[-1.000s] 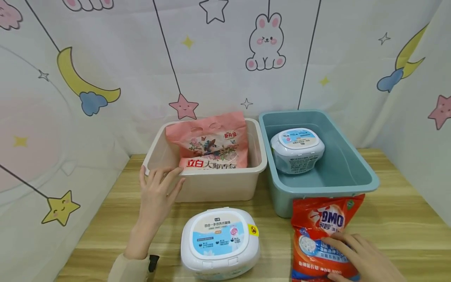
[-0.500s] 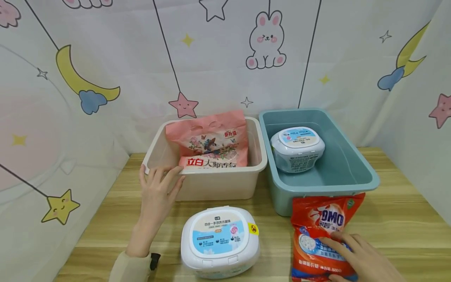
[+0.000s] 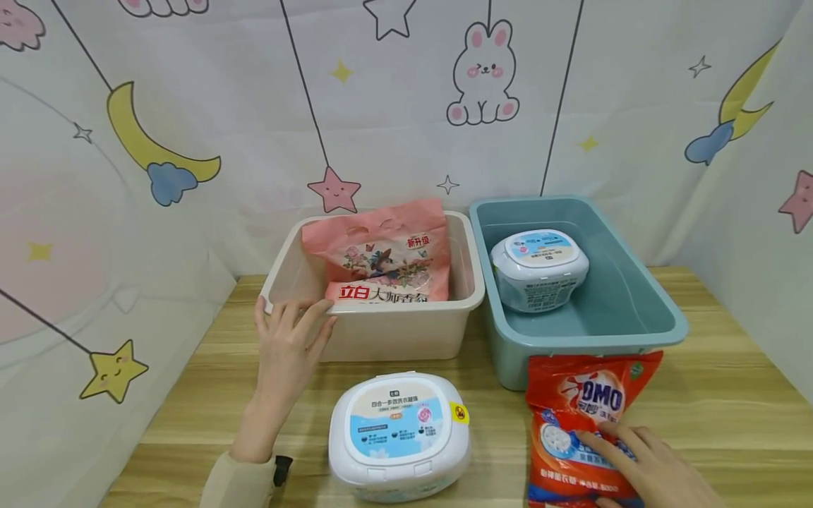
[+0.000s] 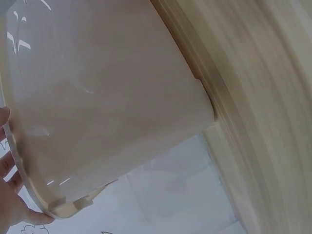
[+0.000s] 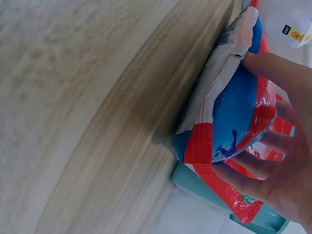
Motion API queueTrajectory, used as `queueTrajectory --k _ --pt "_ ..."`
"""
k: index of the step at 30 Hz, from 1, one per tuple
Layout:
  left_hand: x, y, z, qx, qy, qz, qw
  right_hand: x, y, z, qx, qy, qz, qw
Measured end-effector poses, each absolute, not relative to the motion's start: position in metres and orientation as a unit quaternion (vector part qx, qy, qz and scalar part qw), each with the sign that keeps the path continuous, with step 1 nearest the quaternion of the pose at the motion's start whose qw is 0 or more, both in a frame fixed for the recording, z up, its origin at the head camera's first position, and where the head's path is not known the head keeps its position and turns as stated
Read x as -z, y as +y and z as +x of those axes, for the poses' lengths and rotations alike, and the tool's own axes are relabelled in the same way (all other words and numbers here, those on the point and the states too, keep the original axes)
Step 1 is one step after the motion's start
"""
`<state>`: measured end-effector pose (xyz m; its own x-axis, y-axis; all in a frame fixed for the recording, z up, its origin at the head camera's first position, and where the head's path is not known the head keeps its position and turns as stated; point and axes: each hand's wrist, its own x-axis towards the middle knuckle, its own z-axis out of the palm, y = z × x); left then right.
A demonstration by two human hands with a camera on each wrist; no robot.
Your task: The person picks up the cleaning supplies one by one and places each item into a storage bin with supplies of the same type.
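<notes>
A person's two bare hands work over a wood-grain table (image 3: 498, 451), seen from above. Near its far edge stand two bins side by side: a cream bin (image 3: 394, 339) toward the far left corner, a blue-green bin (image 3: 610, 300) toward the far right.

The left hand (image 3: 288, 342) hooks its fingers over the cream bin's rim at the near left corner. Inside that bin a pink bag (image 3: 387, 257) leans, its top above the rim.

The right hand (image 3: 651, 466) grips a red bag (image 3: 571, 413) of OMO, thumb on one side and fingers spread across the other. The bag is toward the table's right edge, in front of the blue-green bin, its top end just beside the bin's near wall; whether they touch, I cannot tell, nor whether the bag's full weight rests on the table.

A white tub (image 3: 400, 437) sits between the hands; a second tub (image 3: 540, 271) stands inside the blue-green bin.

The pouch looks soft and likely to sag, so a broad hold around its filled part should serve better than fingertips. Keeping its top clear of the overhanging rim would avoid snagging, and a light left hand would spare the bin from tipping.
</notes>
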<state>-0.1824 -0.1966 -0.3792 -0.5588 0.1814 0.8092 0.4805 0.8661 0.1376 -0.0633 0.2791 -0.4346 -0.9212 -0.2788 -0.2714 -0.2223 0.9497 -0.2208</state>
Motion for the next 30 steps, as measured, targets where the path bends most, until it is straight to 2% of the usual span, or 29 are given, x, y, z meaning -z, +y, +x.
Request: queueTrajectory --k 23,30 --pt "0.3808 -0.1977 -0.1817 0.173 -0.872 -0.184 0.419 0.4333 0.2758 -0.0657 0.079 0.973 -0.151 0.153" --pt "0.3816 -0.1968 -0.183 0.178 -0.865 -0.189 0.429 0.4384 0.2772 -0.062 0.071 0.977 -0.157 0.126"
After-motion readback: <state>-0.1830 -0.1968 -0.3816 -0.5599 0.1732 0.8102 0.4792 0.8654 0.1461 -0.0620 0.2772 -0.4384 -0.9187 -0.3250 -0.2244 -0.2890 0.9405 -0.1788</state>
